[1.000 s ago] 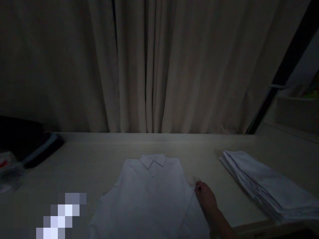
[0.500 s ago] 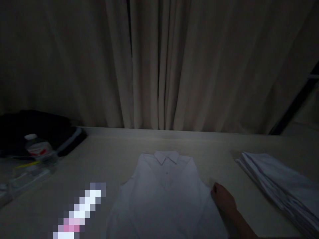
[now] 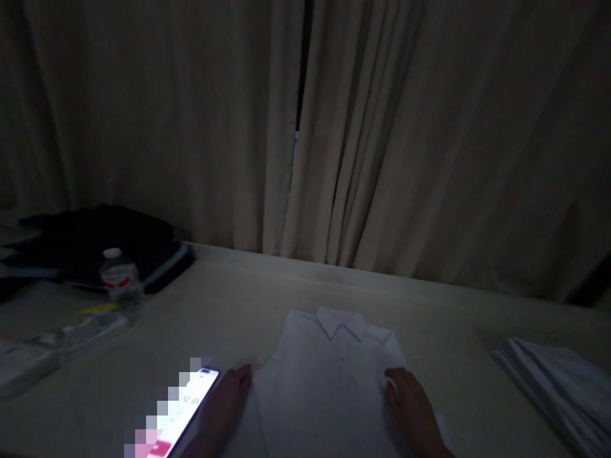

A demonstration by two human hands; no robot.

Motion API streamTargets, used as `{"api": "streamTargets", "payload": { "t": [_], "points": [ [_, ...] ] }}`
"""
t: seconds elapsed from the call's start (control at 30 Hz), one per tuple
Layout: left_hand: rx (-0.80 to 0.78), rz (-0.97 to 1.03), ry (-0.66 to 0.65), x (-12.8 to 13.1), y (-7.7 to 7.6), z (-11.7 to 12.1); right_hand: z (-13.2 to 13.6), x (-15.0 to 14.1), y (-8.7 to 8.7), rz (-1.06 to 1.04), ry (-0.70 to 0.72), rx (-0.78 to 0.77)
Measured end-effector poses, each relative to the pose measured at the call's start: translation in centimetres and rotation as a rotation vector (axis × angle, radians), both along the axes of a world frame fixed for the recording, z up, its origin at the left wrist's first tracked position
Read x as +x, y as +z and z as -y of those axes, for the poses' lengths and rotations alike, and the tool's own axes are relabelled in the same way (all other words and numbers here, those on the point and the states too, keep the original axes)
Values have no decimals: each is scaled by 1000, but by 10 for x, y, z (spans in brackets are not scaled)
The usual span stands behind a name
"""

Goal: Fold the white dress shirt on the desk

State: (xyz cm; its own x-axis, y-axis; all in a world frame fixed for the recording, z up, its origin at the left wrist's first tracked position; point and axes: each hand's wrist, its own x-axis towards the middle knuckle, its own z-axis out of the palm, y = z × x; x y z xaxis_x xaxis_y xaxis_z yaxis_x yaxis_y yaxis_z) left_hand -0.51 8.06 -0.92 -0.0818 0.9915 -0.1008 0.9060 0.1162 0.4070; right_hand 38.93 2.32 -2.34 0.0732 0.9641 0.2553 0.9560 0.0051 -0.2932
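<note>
A white collared shirt point(image 3: 329, 394) lies front up on the table, its collar toward the curtain and its lower part cut off by the frame. My left hand point(image 3: 229, 397) is at the shirt's left edge below the shoulder, fingertips pressed together on the fabric there. Over the right side of the shirt rests my right hand point(image 3: 410, 404), with the thumb and forefinger curved and a gap between them. Dim light hides the finer finger detail. Beside my left forearm lies a phone point(image 3: 188, 407) with its screen lit, partly pixelated.
Folded white cloths point(image 3: 558, 381) are stacked at the right of the table point(image 3: 229, 299). At the left are a dark pile of clothing point(image 3: 105, 235), a plastic bottle point(image 3: 121, 280) and a clear container point(image 3: 90, 334). A curtain point(image 3: 214, 127) hangs behind.
The view has turned left and tilted. My left hand has come into view at the shirt's left edge. My right hand has moved from the right sleeve inward over the shirt and its fingers have loosened.
</note>
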Motion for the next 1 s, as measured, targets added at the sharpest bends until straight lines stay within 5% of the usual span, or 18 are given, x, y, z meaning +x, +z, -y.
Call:
{"api": "streamTargets", "payload": {
  "t": [0.13, 0.23, 0.5, 0.73, 1.0],
  "points": [
    [30, 13, -35, -8, -19, -4, -42, -56, 15, -35, 125, 30],
    [78, 49, -20, -11, -20, -1, -83, -104, 18, -34, 220, 37],
    [158, -33, -118, -19, -31, -1, -182, -205, -6, 68, 445, -71],
    [95, -122, -156, -22, -44, 0, -212, -213, -34, 136, 410, -136],
    [-24, -60, -116, -23, -23, 2, -209, -216, -28, 180, 394, -135]
  ]
}}
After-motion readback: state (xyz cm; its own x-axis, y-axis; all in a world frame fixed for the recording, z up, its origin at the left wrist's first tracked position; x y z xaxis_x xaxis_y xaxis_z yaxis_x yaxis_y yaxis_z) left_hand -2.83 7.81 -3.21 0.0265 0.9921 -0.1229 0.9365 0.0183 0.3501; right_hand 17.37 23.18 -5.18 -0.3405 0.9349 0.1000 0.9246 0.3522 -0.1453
